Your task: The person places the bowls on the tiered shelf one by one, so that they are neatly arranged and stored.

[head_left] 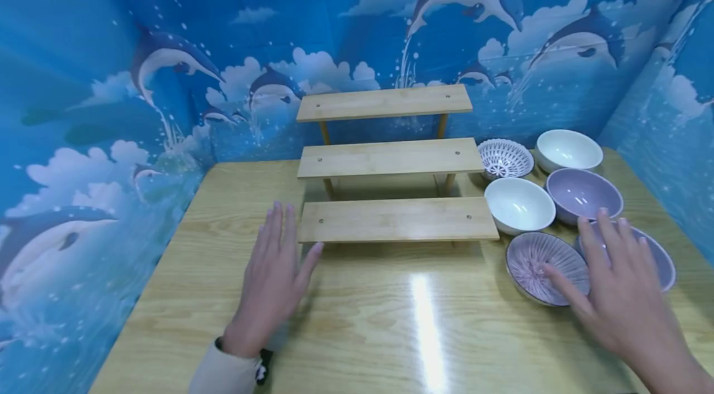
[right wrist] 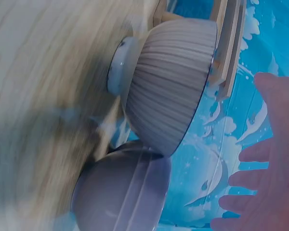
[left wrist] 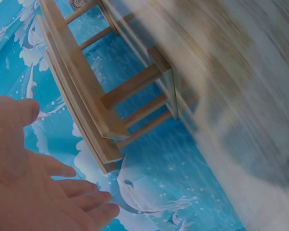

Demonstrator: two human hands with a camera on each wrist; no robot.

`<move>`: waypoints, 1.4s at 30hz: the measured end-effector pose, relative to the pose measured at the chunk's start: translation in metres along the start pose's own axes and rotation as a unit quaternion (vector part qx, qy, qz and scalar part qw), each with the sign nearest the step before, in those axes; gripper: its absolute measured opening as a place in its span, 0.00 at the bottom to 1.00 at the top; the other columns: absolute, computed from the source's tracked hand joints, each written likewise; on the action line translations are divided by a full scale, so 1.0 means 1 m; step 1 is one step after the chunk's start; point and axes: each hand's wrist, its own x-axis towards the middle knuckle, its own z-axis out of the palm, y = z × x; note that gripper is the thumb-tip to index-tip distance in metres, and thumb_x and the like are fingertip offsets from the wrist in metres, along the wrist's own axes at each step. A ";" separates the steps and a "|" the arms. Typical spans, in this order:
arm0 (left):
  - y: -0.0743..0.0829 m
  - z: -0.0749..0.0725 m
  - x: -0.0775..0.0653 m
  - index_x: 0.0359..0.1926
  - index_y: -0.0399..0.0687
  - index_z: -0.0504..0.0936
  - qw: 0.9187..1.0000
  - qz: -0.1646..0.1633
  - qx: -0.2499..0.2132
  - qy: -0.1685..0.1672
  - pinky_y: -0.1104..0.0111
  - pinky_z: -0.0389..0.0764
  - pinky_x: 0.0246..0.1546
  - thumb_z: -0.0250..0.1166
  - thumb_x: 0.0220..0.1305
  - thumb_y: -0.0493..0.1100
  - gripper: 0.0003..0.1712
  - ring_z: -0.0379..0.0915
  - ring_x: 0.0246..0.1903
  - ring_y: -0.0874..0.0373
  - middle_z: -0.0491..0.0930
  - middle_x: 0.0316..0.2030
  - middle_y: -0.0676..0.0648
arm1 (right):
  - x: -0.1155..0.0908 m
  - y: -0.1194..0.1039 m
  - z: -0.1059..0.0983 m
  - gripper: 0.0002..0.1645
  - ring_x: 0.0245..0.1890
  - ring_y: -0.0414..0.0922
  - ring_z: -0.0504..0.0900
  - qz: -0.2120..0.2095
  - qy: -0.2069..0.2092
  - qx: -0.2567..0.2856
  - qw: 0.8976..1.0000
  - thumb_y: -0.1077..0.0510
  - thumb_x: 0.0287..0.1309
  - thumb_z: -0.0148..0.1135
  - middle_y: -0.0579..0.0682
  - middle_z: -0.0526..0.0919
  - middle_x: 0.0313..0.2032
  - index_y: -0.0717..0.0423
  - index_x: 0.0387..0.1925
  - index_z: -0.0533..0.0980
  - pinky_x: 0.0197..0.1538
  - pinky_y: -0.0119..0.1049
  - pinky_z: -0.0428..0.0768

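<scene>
My left hand (head_left: 273, 285) hovers with straight fingers by the left end of a three-step wooden rack (head_left: 398, 220), holding nothing. In the left wrist view the same hand (left wrist: 53, 187) shows its palm and spread thumb beside the rack (left wrist: 82, 72). My right hand (head_left: 625, 288) hangs, fingers extended, over the front bowls at the right. Below its thumb sits a streaked purple bowl (head_left: 538, 264); a lavender bowl (head_left: 661, 254) is partly hidden behind the fingers. The right wrist view shows the ribbed outside of a bowl (right wrist: 171, 82) and a plain purple bowl (right wrist: 125, 192), both apart from the hand (right wrist: 274, 173).
Behind the front bowls stand a white bowl (head_left: 519, 205), a purple bowl (head_left: 586, 192), a patterned bowl (head_left: 504, 158) and a pale bowl (head_left: 569, 149). A blue dolphin-print cloth (head_left: 346, 22) surrounds the wooden table (head_left: 368, 332).
</scene>
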 end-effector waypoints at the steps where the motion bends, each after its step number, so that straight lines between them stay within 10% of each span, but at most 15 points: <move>1: -0.001 0.000 0.001 0.80 0.40 0.39 1.000 -0.004 -0.006 -0.002 0.45 0.44 0.76 0.42 0.77 0.67 0.48 0.31 0.78 0.41 0.31 0.79 0.38 | -0.001 0.002 -0.001 0.55 0.75 0.72 0.44 0.004 0.002 -0.002 1.000 0.35 0.65 0.61 0.75 0.51 0.74 0.71 0.74 0.55 0.76 0.64 0.38; 26: -0.015 0.006 0.019 0.80 0.40 0.36 0.985 -0.103 -0.133 -0.048 0.42 0.45 0.75 0.44 0.76 0.68 0.51 0.37 0.77 0.39 0.36 0.79 0.39 | -0.020 0.043 -0.004 0.56 0.68 0.80 0.52 0.062 0.081 0.019 0.995 0.30 0.63 0.60 0.80 0.57 0.69 0.76 0.67 0.62 0.75 0.64 0.45; 42: -0.026 0.015 0.029 0.81 0.48 0.39 0.950 -0.139 -0.272 -0.059 0.47 0.55 0.74 0.46 0.75 0.69 0.49 0.49 0.75 0.39 0.45 0.79 0.39 | -0.033 0.065 -0.001 0.61 0.69 0.80 0.53 0.125 0.056 0.062 0.989 0.43 0.50 0.77 0.82 0.56 0.68 0.76 0.71 0.58 0.73 0.68 0.45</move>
